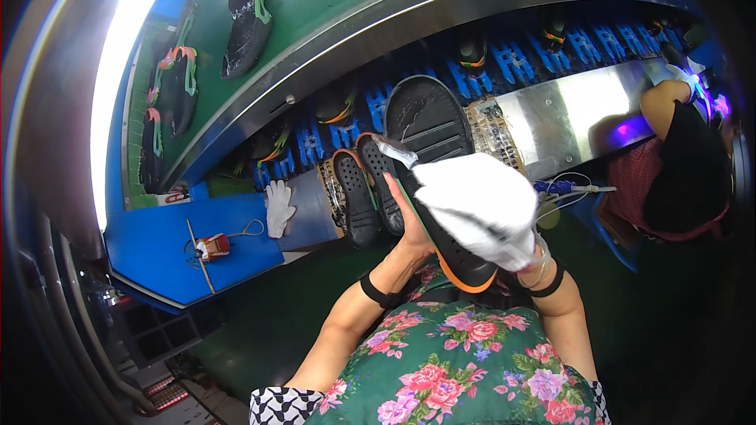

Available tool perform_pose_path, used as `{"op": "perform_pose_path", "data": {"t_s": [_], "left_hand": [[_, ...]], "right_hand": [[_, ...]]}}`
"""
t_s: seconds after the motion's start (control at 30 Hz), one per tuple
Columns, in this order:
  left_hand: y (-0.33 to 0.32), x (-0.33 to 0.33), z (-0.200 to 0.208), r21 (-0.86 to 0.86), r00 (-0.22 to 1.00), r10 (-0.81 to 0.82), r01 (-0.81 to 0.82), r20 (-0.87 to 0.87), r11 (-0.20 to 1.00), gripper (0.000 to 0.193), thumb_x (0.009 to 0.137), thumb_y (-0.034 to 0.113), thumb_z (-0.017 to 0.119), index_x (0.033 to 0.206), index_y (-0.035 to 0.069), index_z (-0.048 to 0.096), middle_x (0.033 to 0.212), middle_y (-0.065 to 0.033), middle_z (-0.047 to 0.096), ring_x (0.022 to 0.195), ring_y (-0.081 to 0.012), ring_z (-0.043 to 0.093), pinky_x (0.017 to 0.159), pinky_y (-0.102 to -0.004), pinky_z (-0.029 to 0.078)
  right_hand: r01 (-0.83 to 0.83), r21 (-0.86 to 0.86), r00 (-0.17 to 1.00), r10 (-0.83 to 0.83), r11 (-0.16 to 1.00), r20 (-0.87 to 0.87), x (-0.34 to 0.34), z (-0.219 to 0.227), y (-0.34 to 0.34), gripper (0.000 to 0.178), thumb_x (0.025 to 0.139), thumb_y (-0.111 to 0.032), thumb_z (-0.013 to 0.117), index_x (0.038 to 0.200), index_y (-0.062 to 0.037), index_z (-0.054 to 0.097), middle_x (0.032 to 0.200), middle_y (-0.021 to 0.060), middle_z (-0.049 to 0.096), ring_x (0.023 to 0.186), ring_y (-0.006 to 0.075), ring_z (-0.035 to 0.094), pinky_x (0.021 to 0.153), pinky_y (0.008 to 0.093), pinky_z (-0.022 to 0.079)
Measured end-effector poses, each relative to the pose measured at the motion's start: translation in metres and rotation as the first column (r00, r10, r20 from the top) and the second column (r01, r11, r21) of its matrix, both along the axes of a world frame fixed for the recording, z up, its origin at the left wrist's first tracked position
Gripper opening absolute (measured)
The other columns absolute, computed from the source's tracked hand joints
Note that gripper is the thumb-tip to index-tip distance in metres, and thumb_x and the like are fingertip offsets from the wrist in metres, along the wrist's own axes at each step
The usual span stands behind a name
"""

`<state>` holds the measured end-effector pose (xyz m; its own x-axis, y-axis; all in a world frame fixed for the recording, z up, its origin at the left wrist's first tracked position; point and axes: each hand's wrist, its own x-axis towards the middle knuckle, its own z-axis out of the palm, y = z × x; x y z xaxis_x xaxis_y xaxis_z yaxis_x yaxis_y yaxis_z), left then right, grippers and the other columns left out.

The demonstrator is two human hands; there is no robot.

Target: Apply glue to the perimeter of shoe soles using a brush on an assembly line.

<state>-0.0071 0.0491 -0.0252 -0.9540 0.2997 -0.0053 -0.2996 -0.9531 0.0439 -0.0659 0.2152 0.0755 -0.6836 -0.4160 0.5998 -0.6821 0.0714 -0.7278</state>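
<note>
clasping orange-edged black sole (470,267) before floral garment (465,366) by its left edge in left hand (413,230), thumb pointing up. holding white-gloved right hand (482,201) over its face; cannot tell finger closure.

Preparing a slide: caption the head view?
Left hand holds a black, orange-edged sole beneath the white-gloved right hand.

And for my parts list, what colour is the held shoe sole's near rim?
The near rim is orange (head view).

No lettering, number or sign can be read here: any marking on the small red item (213,248) upon the blue table (146,256) is too small to make out.
</note>
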Motion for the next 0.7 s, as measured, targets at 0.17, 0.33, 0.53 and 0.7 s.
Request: {"op": "perform_pose_path", "data": {"t_s": [0.17, 0.33, 0.53, 0.7], "left_hand": [[0.004, 0.000, 0.024, -0.684, 0.973, 0.149, 0.013, 0.177, 0.730, 0.107, 0.089, 0.094, 0.024, 0.161, 0.017, 0.039, 0.158, -0.0081, 0.049, 0.142, -0.0301, 0.049, 0.121, -0.0508, 0.036], [-0.009, 0.005, 0.001, -0.380, 0.995, 0.072, -0.040, 0.070, 0.924, 0.085, 0.102, 0.077, 0.031, 0.151, 0.010, 0.050, 0.146, -0.0116, 0.059, 0.131, -0.0265, 0.060, 0.114, -0.0433, 0.046], [-0.013, -0.010, 0.001, -0.402, 0.996, 0.014, 0.024, 0.091, 0.915, 0.084, 0.102, 0.075, 0.033, 0.147, 0.008, 0.053, 0.141, -0.0123, 0.062, 0.126, -0.0264, 0.062, 0.111, -0.0425, 0.049], [-0.021, -0.006, 0.005, -0.417, 0.998, -0.014, 0.038, 0.061, 0.908, 0.082, 0.102, 0.074, 0.035, 0.144, 0.007, 0.055, 0.136, -0.0129, 0.064, 0.122, -0.0263, 0.064, 0.108, -0.0418, 0.051]], "right_hand": [[0.172, -0.094, 0.982, -0.178, 0.981, -0.058, -0.016, 0.019, -0.001, 0.034, 0.084, -0.004, 0.076, 0.118, -0.0021, 0.077, 0.118, 0.0166, 0.076, 0.105, 0.0342, 0.074, 0.093, 0.0403, 0.057], [0.018, 0.009, 1.000, -0.018, 1.000, 0.023, -0.005, 0.011, -0.003, 0.036, 0.084, -0.007, 0.077, 0.119, -0.0026, 0.077, 0.114, 0.0155, 0.077, 0.103, 0.0340, 0.074, 0.092, 0.0405, 0.058], [-0.036, -0.033, 0.987, 0.041, 0.999, 0.155, 0.006, 0.004, -0.016, 0.043, 0.093, -0.009, 0.070, 0.135, -0.0032, 0.067, 0.135, 0.0175, 0.069, 0.126, 0.0319, 0.065, 0.112, 0.0431, 0.047], [-0.072, -0.199, 0.984, 0.102, 0.977, 0.146, -0.002, 0.008, -0.009, 0.031, 0.086, -0.006, 0.077, 0.116, -0.0041, 0.078, 0.116, 0.0142, 0.077, 0.105, 0.0292, 0.074, 0.092, 0.0386, 0.058]]}}
